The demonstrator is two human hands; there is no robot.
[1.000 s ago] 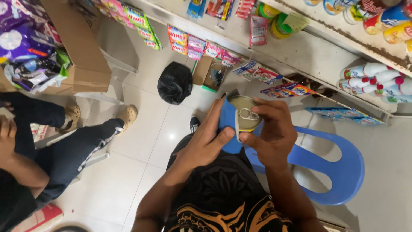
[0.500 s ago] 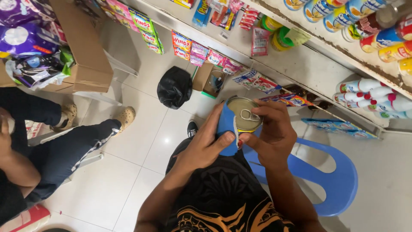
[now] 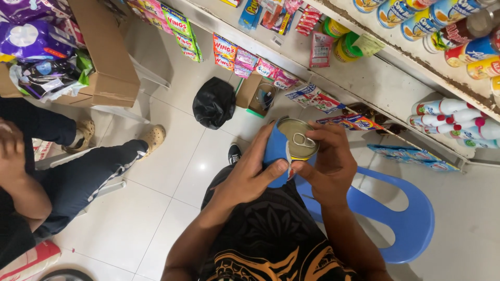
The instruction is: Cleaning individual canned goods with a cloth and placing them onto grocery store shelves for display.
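The tin can [image 3: 285, 151] sits upright in front of the person's chest, above the lap, its long axis roughly vertical and its metal lid with the pull tab [image 3: 299, 139] turned up toward the camera; the left hand [image 3: 250, 174] wraps the blue side of the can from the left, thumb pressed across the label, fingers closed firmly round the body; the right hand [image 3: 328, 164] comes in from the right and over the top, its fingers curled at the lid's far rim and its thumb low against the can's side, so it is the nearer hand to the pull tab, which lies just left of those fingertips; whether a finger is already under the tab I cannot tell; behind the hands stands a blue plastic chair [image 3: 411, 218]; a black bag [image 3: 213, 103] lies on the white tiled floor [image 3: 156, 208] well beyond; another person's legs [image 3: 78, 171] stretch in from the left, well apart from the can.
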